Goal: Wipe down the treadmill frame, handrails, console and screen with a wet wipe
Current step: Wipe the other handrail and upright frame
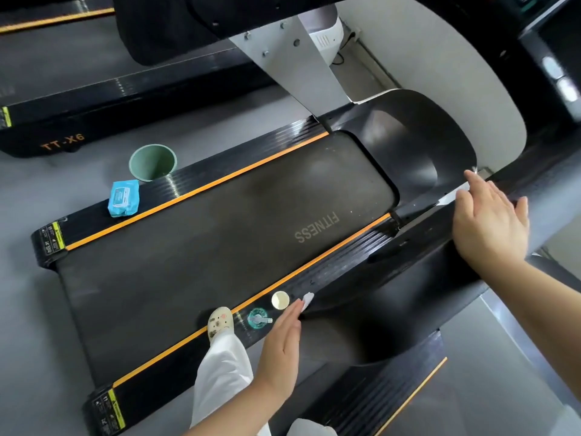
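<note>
Along the black handrail [418,262] that slants across the right of the head view, two hands are laid flat. Farther up the rail, the right hand [492,221] presses down with straight, spread fingers on a white wet wipe [452,196], which shows only as a strip past the fingertips. At the near end, the left hand [281,347] also has straight fingers held together, and a second bit of white wipe [307,301] peeks out just beyond its fingertips; whether the fingers touch it I cannot tell. Below lies one treadmill belt [226,228] marked FITNESS, edged by two orange stripes. On its near side rail stand one white paper cup [280,299] and one clear teal pump bottle [258,317], just beside each other. One foot in a cream clog [220,322], under a white trouser leg, rests at the belt's near edge. On the far side rail sits one blue pack of wipes [123,198], and just beyond it on the grey floor one green bin [153,162]. A second treadmill [63,89], lettered TT-X6, lies at far left.
</note>
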Available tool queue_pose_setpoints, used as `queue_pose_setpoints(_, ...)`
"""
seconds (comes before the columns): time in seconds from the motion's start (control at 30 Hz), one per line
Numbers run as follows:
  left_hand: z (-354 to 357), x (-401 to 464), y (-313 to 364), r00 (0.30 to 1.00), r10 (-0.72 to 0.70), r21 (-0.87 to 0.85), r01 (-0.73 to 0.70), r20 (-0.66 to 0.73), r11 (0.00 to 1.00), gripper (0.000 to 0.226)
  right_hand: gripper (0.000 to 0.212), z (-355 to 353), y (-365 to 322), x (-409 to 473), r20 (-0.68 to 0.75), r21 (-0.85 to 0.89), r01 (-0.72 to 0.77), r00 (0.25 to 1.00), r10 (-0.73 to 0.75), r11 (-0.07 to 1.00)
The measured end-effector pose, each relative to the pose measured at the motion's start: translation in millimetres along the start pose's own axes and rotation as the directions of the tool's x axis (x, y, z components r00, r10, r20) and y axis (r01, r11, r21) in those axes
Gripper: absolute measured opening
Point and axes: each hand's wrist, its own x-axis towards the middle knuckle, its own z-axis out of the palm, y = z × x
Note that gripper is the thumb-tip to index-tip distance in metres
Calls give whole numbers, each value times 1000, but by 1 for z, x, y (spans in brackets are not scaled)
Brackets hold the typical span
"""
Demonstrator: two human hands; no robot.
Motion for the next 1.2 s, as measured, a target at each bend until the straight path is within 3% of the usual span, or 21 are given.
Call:
queue_pose_setpoints(0.17,-4,24,-20,981,-190,43,192,-43,980,34,48,-1,-1,0,-5,14,-11,1000,11,1000)
queue_pose_setpoints(0.33,20,-4,-5,974,-203,-45,200,-101,979,48,51,-2,-2,-2,-9,37,-6,1000,6,999)
queue_pose_setpoints(0.53,61,-55,18,990,115,2,-115,-77,993,53,50,-3,-2,-4,-20,84,17,1000,-15,996)
queue_pose_setpoints(0.63,66,-58,35,947,309,63,-305,-89,950,78,47,-4,-3,-7,-36,145,20,999,-14,989)
queue_pose_setpoints(0.7,63,-49,42,848,529,205,-511,-40,835,70,45,-7,-3,-10,-37,218,20,999,-12,976)
queue_pose_setpoints(0.77,57,-39,55,737,667,363,-655,112,663,58,43,-14,-5,-18,-39,355,18,999,-4,935)
queue_pose_setpoints(0.87,57,-17,93,625,654,511,-763,426,397,57,40,-23,-3,-48,-39,536,-7,999,34,844)
queue_pose_setpoints(0.93,68,-1,125,629,591,603,-747,505,280,56,39,-24,4,-70,-52,605,-32,995,79,796)
queue_pose_setpoints(1.03,82,24,166,720,479,590,-691,503,418,54,38,-22,20,-91,-70,686,-83,982,178,723)
queue_pose_setpoints(1.1,75,32,172,709,428,521,-703,560,483,55,45,-20,26,-101,-104,683,-48,981,162,729)
queue_pose_setpoints(1.2,48,24,163,673,433,391,-718,599,575,50,42,-15,22,-116,-182,618,114,983,0,778)
